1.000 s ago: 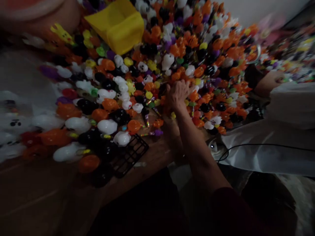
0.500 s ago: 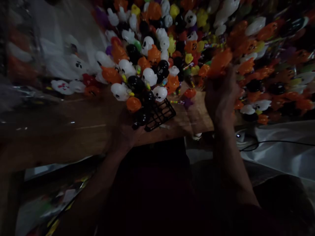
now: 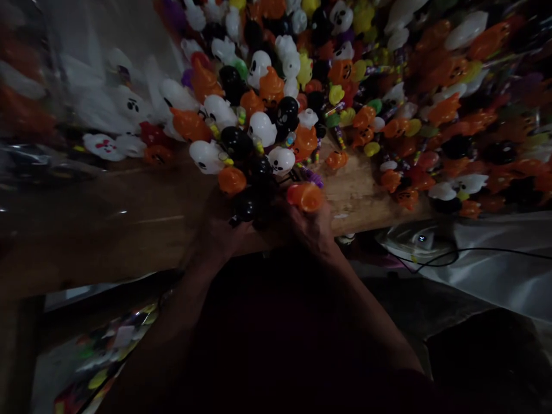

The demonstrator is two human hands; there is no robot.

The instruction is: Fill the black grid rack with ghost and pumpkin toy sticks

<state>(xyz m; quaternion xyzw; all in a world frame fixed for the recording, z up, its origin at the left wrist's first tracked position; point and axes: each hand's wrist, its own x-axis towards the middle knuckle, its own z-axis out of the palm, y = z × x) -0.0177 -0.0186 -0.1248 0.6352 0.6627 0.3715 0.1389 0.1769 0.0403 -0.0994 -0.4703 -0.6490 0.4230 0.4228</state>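
My left hand (image 3: 222, 233) is closed at the left end of a black grid rack (image 3: 290, 174), its fingertips hidden by the toys. Plastic Halloween-like figures crowd the rack: a white ghost-faced one (image 3: 282, 161), a black one (image 3: 245, 207) and an orange one (image 3: 232, 181) among them. At the rack's right end, my right hand (image 3: 317, 230) grips an orange plastic figure (image 3: 305, 196). Its hollow-looking end faces up. A purple piece (image 3: 313, 176) shows just behind it.
A big heap of similar figures (image 3: 362, 118) in orange, white, black and yellow covers the back and right of the wooden table (image 3: 146, 201). Clear plastic bags (image 3: 28, 158) lie at left. Below right, a black cable (image 3: 495, 248) runs over white sheeting (image 3: 487, 276).
My right hand has come left and toward me from the heap, bringing the orange figure to the rack. My left hand has stayed at the rack.
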